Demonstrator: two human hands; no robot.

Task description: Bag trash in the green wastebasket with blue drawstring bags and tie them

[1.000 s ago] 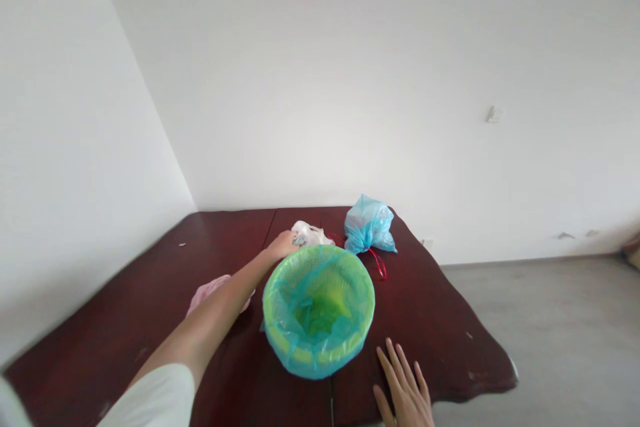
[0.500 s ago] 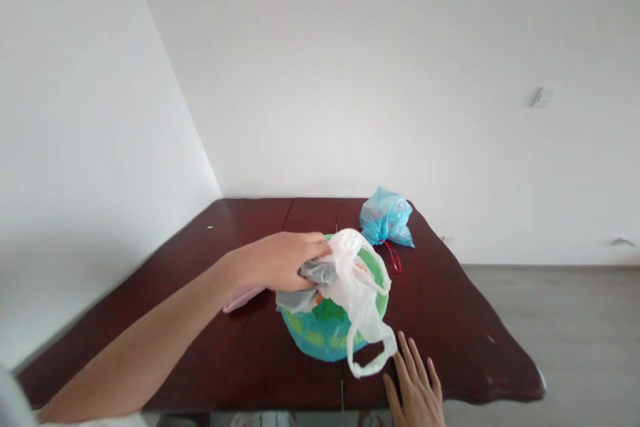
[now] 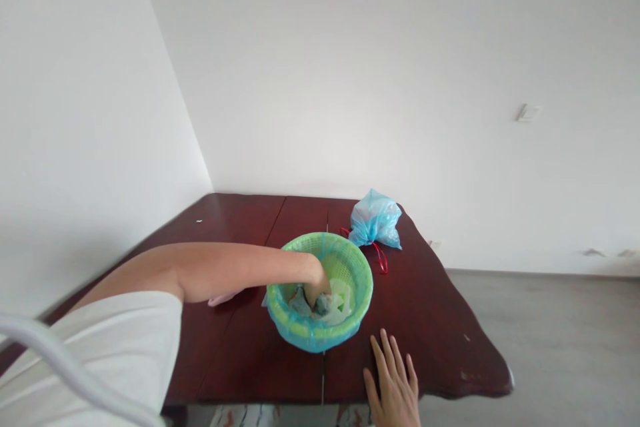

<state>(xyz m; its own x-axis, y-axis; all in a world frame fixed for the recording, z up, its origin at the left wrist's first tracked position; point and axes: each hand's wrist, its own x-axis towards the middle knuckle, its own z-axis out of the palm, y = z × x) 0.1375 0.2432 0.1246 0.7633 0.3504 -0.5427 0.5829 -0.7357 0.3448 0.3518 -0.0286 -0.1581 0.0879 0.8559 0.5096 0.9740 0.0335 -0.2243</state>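
Observation:
My left hand [image 3: 317, 285] reaches down inside a green mesh basket [image 3: 361, 280] wrapped in a thin blue plastic bag [image 3: 313, 341]. Grey and white crumpled plastic bags [image 3: 330, 310] bunch around its fingers at the bottom; the hand looks closed on the grey one, though the fingertips are buried. To the right of the basket, my right hand [image 3: 397, 383] lies flat on the dark red table [image 3: 280, 377] near its front edge, fingers spread, holding nothing.
Behind the basket sits a full, tied blue plastic bag [image 3: 376, 219] with a red drawstring [image 3: 381, 259]. A pink item [image 3: 223, 298] lies partly hidden under my left forearm. A wall borders the table's left side and back.
My left hand has carried the grey and white plastic bags down into the basket. The white bag's handles no longer hang over the rim. My right hand stays flat on the table.

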